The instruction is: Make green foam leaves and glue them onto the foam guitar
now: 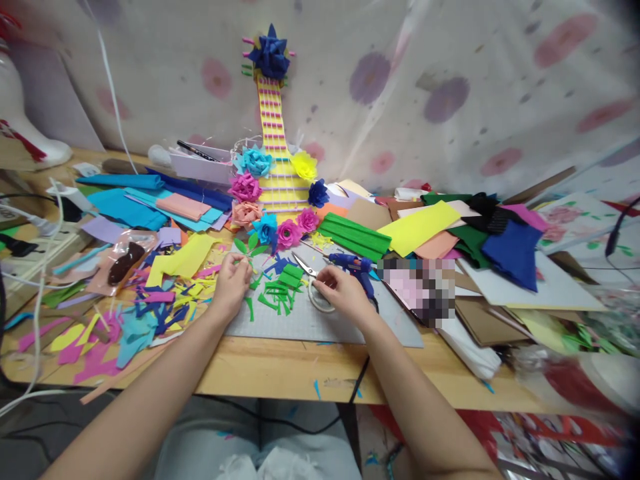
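Note:
My left hand [231, 283] rests on the grey cutting mat [300, 320], its fingers pinched on a small green paper leaf piece [249, 261]. My right hand [340, 293] lies on the mat with its fingers through the white handle of a pair of scissors [311, 280], whose blades point up and left. A heap of green paper scraps [280, 290] sits between the two hands. Behind them stands a yellow paper guitar [277, 153] ringed with paper flowers, topped by a blue flower [271, 57].
A blue glue gun [353, 265] lies just right of the scissors. Coloured paper scraps [135, 313] cover the table's left side. Sheets of felt and paper [450, 230] are stacked at the right. Cables [40, 267] run along the left edge.

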`<state>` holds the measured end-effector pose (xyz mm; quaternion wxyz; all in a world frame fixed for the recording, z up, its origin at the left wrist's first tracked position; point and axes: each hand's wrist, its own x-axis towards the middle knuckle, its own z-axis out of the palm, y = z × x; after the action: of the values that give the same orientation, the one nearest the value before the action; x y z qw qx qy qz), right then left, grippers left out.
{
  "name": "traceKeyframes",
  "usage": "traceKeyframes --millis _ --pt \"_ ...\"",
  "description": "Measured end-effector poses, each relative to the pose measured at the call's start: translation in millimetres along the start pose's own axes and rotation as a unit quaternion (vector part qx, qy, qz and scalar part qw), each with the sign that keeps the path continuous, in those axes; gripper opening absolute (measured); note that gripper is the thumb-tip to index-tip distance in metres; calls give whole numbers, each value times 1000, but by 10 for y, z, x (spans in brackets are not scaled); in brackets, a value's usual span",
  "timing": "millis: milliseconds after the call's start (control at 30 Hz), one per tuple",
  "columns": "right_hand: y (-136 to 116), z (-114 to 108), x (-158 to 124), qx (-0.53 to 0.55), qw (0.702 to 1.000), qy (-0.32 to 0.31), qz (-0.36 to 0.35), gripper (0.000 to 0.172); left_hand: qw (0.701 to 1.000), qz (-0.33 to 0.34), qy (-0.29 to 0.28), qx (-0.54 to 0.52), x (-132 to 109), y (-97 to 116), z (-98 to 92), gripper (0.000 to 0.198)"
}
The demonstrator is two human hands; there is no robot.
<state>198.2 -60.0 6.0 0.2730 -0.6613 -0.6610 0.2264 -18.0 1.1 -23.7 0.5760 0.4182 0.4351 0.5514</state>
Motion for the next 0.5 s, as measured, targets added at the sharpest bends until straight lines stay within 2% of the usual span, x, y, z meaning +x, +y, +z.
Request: traceKeyframes --millis 233,367,500 --pt "45 72 15 -71 997 38 -15 13 1000 -1 12 -11 7 46 24 17" --pt "27 175 44 -53 994 98 -15 12 999 8 24 -20 29 25 57 17" --pt "-8 236 38 -40 992 115 -36 13 999 5 28 -23 27 37 76 16"
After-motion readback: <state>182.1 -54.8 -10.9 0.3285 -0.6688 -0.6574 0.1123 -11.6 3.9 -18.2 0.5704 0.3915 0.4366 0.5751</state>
